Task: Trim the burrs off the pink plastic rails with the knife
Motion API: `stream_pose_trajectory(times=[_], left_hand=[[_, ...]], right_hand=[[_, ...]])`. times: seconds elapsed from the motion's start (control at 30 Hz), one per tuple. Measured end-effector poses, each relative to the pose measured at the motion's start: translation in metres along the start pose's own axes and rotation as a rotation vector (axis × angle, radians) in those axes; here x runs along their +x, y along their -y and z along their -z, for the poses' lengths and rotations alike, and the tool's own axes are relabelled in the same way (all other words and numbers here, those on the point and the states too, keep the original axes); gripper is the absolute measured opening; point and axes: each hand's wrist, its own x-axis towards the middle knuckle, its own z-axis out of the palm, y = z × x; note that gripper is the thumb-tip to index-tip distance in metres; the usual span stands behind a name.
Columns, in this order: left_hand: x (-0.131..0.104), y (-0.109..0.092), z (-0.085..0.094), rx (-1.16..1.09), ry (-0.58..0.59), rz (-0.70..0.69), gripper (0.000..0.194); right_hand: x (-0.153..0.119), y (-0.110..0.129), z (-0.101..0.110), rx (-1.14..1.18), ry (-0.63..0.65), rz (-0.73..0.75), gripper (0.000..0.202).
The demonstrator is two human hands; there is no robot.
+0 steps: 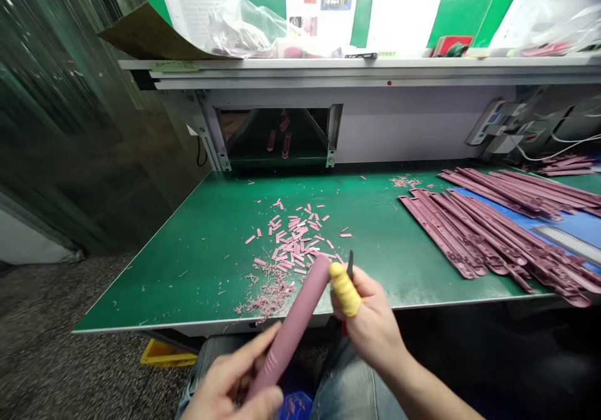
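Observation:
A long pink plastic part (295,323) with a rounded far end slants up over the front edge of the green table. My left hand (239,376) is closed around its near end. My right hand (370,313) is at the far end, its thumb wrapped in yellow tape and close to the part's edge. From that fist a dark, narrow blade tip sticks up, and a bit of red shows below, so it looks like a trimming knife (350,265). Most of the knife is hidden by the fingers. Small pink offcuts (295,238) and curly shavings (267,295) lie beyond the part.
Several long pink parts (469,232) are piled on the right, partly on a blue surface (570,229). A chute opening (282,135) at the back holds a few pink pieces. Above runs a shelf edge (375,72). A yellow bin (166,354) stands below left.

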Motion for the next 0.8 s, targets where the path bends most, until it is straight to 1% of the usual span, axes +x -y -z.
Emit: stream_pose_trajectory(times=[0.03,0.07,0.1,0.2,0.23,0.27,0.3,0.37,0.47,0.53,0.6,0.67,0.7,0.73,0.8], left_hand=[[0.005,-0.002,-0.002,-0.133,-0.073,0.056,0.043],[0.013,-0.005,-0.005,-0.253,-0.13,0.112,0.042],[0.023,-0.009,-0.006,-0.443,-0.165,0.157,0.039],[0.055,-0.018,-0.007,-0.637,-0.271,0.167,0.022],[0.063,-0.019,-0.007,-0.667,-0.296,0.164,0.02],[0.069,-0.02,-0.008,-0.697,-0.313,0.163,0.018],[0.072,-0.02,-0.009,-0.724,-0.325,0.162,0.018],[0.073,-0.02,-0.012,-0.759,-0.336,0.157,0.017],[0.068,-0.019,-0.018,-0.79,-0.334,0.151,0.019],[0.066,-0.02,-0.02,-0.808,-0.328,0.145,0.019],[0.067,-0.02,-0.019,-0.832,-0.321,0.139,0.018],[0.068,-0.022,-0.017,-0.865,-0.306,0.145,0.016],[0.069,-0.023,-0.015,-0.888,-0.292,0.154,0.015],[0.069,-0.024,-0.013,-0.914,-0.27,0.166,0.015],[0.069,-0.027,-0.01,-0.981,-0.209,0.189,0.018]], right_hand=[[-0.001,-0.002,0.003,-0.048,0.019,0.017,0.027],[-0.005,-0.004,0.003,-0.108,0.072,0.047,0.027],[-0.011,-0.008,0.001,-0.173,0.153,0.09,0.028],[-0.034,-0.02,-0.017,-0.382,0.457,0.279,0.047],[-0.041,-0.024,-0.024,-0.448,0.515,0.332,0.053],[-0.046,-0.028,-0.031,-0.515,0.537,0.366,0.058],[-0.05,-0.031,-0.037,-0.582,0.532,0.385,0.061],[-0.05,-0.036,-0.044,-0.704,0.483,0.406,0.062],[-0.044,-0.039,-0.047,-0.829,0.416,0.466,0.063],[-0.042,-0.039,-0.046,-0.865,0.399,0.53,0.063],[-0.043,-0.038,-0.045,-0.861,0.429,0.614,0.06],[-0.047,-0.036,-0.043,-0.809,0.498,0.707,0.057],[-0.048,-0.036,-0.042,-0.767,0.526,0.729,0.056],[-0.049,-0.035,-0.041,-0.721,0.534,0.722,0.057],[-0.048,-0.035,-0.04,-0.642,0.501,0.635,0.059]])
